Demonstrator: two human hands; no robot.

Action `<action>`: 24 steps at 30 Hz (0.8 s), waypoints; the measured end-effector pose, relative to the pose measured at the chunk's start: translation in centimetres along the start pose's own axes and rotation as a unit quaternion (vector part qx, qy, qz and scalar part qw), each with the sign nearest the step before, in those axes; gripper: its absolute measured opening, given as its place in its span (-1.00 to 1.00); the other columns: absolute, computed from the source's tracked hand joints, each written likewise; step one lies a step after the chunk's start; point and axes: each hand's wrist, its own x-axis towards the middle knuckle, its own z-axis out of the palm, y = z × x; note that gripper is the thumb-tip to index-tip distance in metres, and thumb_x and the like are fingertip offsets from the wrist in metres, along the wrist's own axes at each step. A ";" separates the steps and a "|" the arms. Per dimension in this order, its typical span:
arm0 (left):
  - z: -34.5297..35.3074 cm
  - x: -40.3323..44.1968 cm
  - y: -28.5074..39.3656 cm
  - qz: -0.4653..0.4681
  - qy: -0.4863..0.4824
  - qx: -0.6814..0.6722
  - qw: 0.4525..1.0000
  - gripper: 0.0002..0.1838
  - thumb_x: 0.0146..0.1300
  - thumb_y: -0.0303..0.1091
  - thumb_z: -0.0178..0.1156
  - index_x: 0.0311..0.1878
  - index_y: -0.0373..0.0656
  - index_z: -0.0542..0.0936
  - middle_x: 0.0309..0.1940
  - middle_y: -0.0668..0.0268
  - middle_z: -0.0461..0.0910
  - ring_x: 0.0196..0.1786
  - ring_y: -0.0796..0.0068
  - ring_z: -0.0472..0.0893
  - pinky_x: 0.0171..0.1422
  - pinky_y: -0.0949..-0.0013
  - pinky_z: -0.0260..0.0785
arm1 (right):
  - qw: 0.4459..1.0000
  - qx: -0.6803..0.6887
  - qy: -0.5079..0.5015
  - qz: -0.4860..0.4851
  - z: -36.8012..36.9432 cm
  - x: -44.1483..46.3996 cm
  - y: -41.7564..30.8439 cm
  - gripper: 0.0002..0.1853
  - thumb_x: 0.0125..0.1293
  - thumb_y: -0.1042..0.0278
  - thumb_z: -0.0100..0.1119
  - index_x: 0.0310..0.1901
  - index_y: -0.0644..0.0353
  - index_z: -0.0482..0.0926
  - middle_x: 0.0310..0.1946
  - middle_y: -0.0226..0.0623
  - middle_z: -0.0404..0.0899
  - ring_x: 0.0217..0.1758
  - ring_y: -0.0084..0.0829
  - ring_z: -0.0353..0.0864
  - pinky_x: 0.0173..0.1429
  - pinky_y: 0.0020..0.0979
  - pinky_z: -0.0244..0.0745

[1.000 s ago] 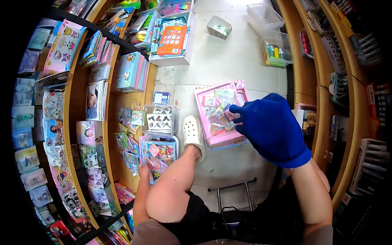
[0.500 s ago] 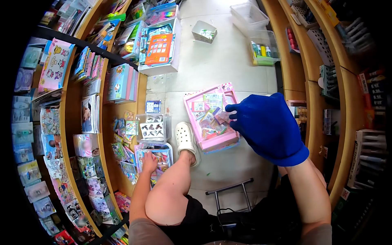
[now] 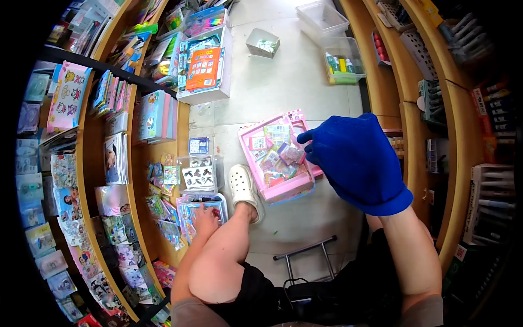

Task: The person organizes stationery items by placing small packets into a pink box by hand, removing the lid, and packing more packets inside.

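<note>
My left hand (image 3: 206, 220) is over a white-rimmed bin (image 3: 224, 203) of colourful packets at the lower left, its fingers apart and touching the packets. My right hand (image 3: 357, 163), covered in blue cloth, hovers at the right edge of an open pink box (image 3: 283, 191). Its fingers are curled, and whatever they grip is hidden. Small clear-wrapped packets (image 3: 277, 161) lie inside the pink box, one of them close beside the blue fingertips.
My white clog (image 3: 242, 185) stands between the bin and the pink box. A clear tub (image 3: 219, 173) sits behind the bin. Stocked shelves line both sides. Farther off are a white box (image 3: 223, 87), a small grey bin (image 3: 263, 52) and clear containers (image 3: 357, 57). Metal legs (image 3: 305, 248) stand below.
The view has shifted, moving the floor items left in frame. My left hand has moved from the bin's left side farther in over its packets. My right hand remains beside the pink box.
</note>
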 end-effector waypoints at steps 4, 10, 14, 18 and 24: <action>-2.6 5.4 -1.9 0.105 -0.022 -0.097 0.989 -0.64 0.00 -0.34 0.21 -0.08 -0.22 0.51 0.16 -0.08 0.30 0.17 -0.06 0.34 0.28 0.12 0.19 | 0.997 0.066 0.003 0.031 0.0 -0.3 0.2 -0.85 0.06 0.39 0.14 -0.28 0.02 0.56 -0.27 -0.50 0.55 -0.23 -0.47 0.47 -0.15 -0.40 0.24; -9.6 14.4 8.4 0.192 0.067 -0.063 0.977 -0.66 -0.01 -0.44 0.19 -0.11 -0.25 0.46 0.08 -0.02 0.37 0.16 -0.02 0.35 0.20 0.14 0.27 | 0.988 0.128 0.006 0.083 -0.2 -0.7 0.7 -0.80 0.10 0.44 0.13 -0.20 0.10 0.52 -0.25 -0.43 0.54 -0.16 -0.45 0.47 -0.06 -0.41 0.28; -5.7 17.8 16.6 0.254 0.184 -0.047 0.948 -0.58 -0.06 -0.48 0.20 -0.05 -0.23 0.41 0.03 0.06 0.39 0.17 0.10 0.34 0.21 0.14 0.22 | 0.979 0.166 0.002 0.121 0.3 -1.1 1.1 -0.77 0.13 0.47 0.12 -0.14 0.16 0.50 -0.25 -0.38 0.52 -0.12 -0.44 0.47 0.00 -0.41 0.31; -3.9 18.1 20.9 0.207 0.200 -0.018 0.958 -0.69 0.04 -0.42 0.13 -0.08 -0.11 0.45 -0.04 0.20 0.42 0.15 0.26 0.34 0.21 0.16 0.14 | 0.986 0.114 0.005 0.122 1.2 -0.9 2.1 -0.81 0.13 0.47 0.09 -0.21 0.02 0.59 -0.27 -0.46 0.52 -0.20 -0.43 0.47 -0.09 -0.43 0.26; -3.9 16.8 20.3 0.158 0.168 -0.064 0.971 -0.58 -0.02 -0.39 0.22 -0.03 -0.09 0.40 -0.19 0.25 0.44 -0.03 0.32 0.43 0.13 0.19 0.18 | 0.998 -0.007 0.022 0.053 2.2 -1.5 2.6 -0.79 0.15 0.45 0.05 -0.19 -0.02 0.58 -0.24 -0.45 0.52 -0.17 -0.47 0.46 -0.09 -0.43 0.22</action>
